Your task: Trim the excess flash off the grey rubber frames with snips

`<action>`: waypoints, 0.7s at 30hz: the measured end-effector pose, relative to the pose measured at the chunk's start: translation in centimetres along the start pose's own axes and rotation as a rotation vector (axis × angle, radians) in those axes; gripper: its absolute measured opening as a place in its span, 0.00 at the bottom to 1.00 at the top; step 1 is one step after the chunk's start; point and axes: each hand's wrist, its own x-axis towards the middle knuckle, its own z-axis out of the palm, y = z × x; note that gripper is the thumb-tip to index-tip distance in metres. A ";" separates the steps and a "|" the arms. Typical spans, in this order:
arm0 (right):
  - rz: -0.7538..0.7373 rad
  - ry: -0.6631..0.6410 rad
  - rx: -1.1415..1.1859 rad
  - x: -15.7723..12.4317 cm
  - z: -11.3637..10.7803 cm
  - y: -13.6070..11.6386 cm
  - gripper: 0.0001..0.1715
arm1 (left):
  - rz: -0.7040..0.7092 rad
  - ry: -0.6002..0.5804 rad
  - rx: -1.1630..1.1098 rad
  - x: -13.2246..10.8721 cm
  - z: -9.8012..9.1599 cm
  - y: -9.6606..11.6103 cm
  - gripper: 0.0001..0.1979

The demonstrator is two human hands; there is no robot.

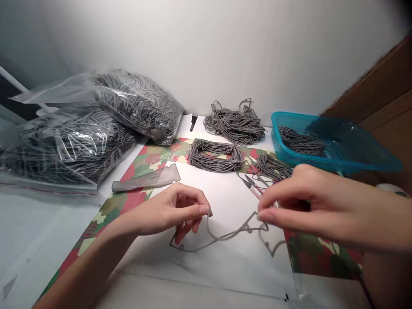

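Note:
A thin grey rubber gasket (220,237), a floppy loop with angular corners and small tabs, hangs twisted between my hands above a white sheet. My left hand (182,210) pinches one side of it between thumb and forefinger, while a corner dangles beneath the fingers. At the other end, my right hand (302,206) has thumb and forefinger closed on the gasket near a tabbed corner. Pointed scissors (249,183) lie just behind the right fingers, which hide part of them. Beside the scissors is a small heap of similar gaskets (273,166).
Two clear bags (141,107) of grey gaskets lean at the left. A neat gasket stack (215,155) and a tangled pile (234,124) lie behind the white sheet (206,270). A blue basket (296,161) holds more. A grey translucent strip (146,179) rests on the patterned mat (96,221).

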 end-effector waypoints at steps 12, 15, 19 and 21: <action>0.406 0.608 -0.435 1.4 -0.1 1.0 0.22 | 0.188 0.602 0.946 1.7 -1.4 -2.3 0.16; 0.359 0.600 -0.398 1.4 0.0 0.7 0.21 | 0.177 0.576 0.972 1.6 -1.6 -2.2 0.15; 0.328 0.624 -0.418 1.6 0.2 0.5 0.20 | 0.194 0.519 0.977 1.7 -1.7 -2.3 0.14; 0.320 0.630 -0.423 1.6 0.3 0.5 0.19 | 0.204 0.489 0.970 1.7 -1.7 -2.4 0.14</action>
